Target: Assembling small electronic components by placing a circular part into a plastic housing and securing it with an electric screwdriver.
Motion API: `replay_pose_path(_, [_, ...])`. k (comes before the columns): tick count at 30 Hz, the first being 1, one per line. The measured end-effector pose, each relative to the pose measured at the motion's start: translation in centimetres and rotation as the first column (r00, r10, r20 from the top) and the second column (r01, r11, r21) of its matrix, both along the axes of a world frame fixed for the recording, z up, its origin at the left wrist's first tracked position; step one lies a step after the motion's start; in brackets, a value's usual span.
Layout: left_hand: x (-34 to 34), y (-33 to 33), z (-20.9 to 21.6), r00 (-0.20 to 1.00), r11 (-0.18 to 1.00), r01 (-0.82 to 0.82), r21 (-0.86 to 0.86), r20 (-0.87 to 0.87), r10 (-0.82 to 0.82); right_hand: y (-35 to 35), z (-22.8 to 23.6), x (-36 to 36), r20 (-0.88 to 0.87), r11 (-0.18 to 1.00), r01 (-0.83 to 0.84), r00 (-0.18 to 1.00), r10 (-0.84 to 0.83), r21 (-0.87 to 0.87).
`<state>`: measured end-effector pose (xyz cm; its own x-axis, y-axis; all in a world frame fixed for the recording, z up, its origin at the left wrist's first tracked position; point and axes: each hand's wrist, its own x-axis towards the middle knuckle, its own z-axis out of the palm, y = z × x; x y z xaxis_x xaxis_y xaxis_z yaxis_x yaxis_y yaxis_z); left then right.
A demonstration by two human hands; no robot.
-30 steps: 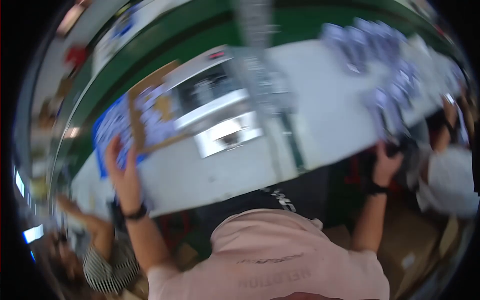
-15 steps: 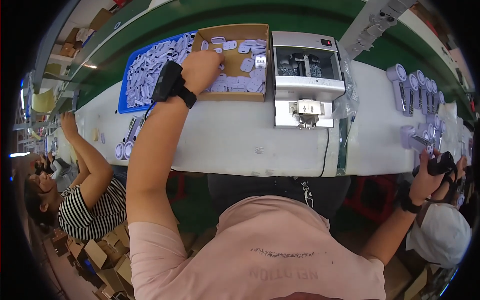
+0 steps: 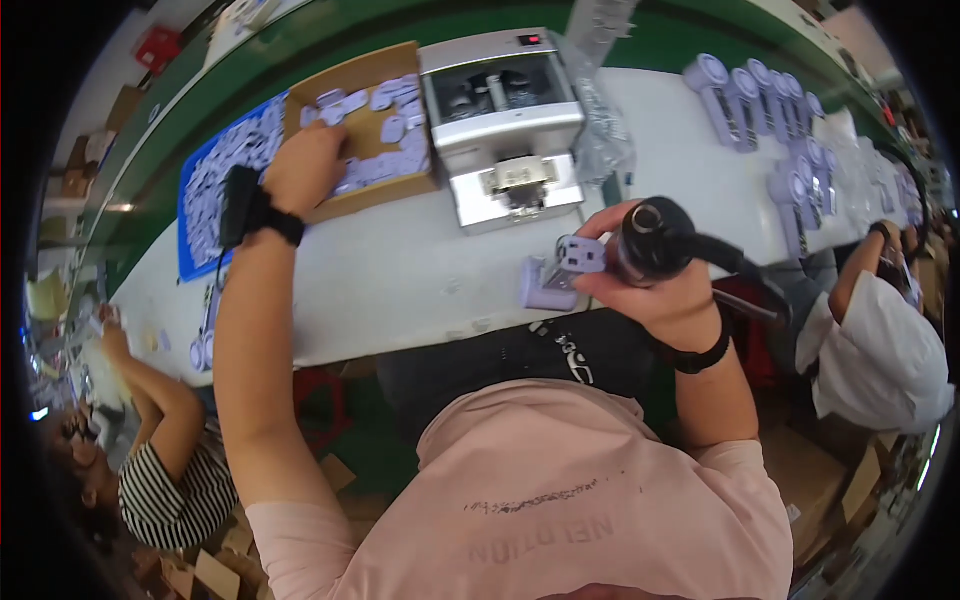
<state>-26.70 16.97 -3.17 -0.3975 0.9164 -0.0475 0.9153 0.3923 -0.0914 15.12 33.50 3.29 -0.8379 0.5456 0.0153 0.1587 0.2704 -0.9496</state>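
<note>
My left hand [image 3: 308, 168] reaches into a cardboard box [image 3: 385, 196] of flat, rounded lilac plastic pieces [image 3: 393, 129]. Its fingers are curled down among them, and whatever they pinch is hidden behind the hand. My right hand [image 3: 665, 300] is wrapped round a black electric screwdriver [image 3: 655, 240] with a cable. Between the same hand's thumb and fingers is a lilac plastic housing [image 3: 578, 256], its slotted end facing up. The housing's wider lilac part [image 3: 545, 290] is low, by the table's front edge.
A silver screw-feeding machine [image 3: 505, 130] stands right of the box, and a blue tray [image 3: 187, 225] of small lilac parts left of it. Several lilac round-headed units [image 3: 745, 95] stand at the right. People sit working at both sides; clear plastic bags [image 3: 605, 130] lie beside the machine.
My right hand has come from the far right to the table's front, bringing the screwdriver and a lilac housing. My left hand stays in the box while the view has shifted right.
</note>
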Motion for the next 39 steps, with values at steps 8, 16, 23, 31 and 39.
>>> replay_pose_path(8, [0.3,0.2,1.7,0.986,0.990,0.044,0.137,-0.163,-0.021,0.1,-2.1,1.4,-0.180,0.988,-0.097,0.981,0.074,-0.121])
replay_pose_path(16, [0.0,1.1,1.8,0.976,0.984,-0.102,-0.148,-0.207,0.070,-0.3,-2.7,0.5,-0.200,0.975,-0.159,0.972,0.126,-0.157])
replay_pose_path(23, [13.5,-1.5,7.1,0.628,0.729,-0.432,0.532,0.757,-0.180,-0.1,-1.6,0.8,-0.022,0.960,-0.049,0.999,0.045,-0.274])
replay_pose_path(31, [25.3,0.0,4.1,0.645,0.596,-0.256,0.761,0.593,-0.481,-0.8,-1.3,0.2,-0.075,0.946,-0.070,0.996,0.048,-0.315])
replay_pose_path(39, [25.8,1.3,3.0,0.700,0.595,-0.184,0.782,0.529,-0.479,-0.5,-3.7,0.3,-0.159,0.973,-0.090,0.986,0.057,-0.212])
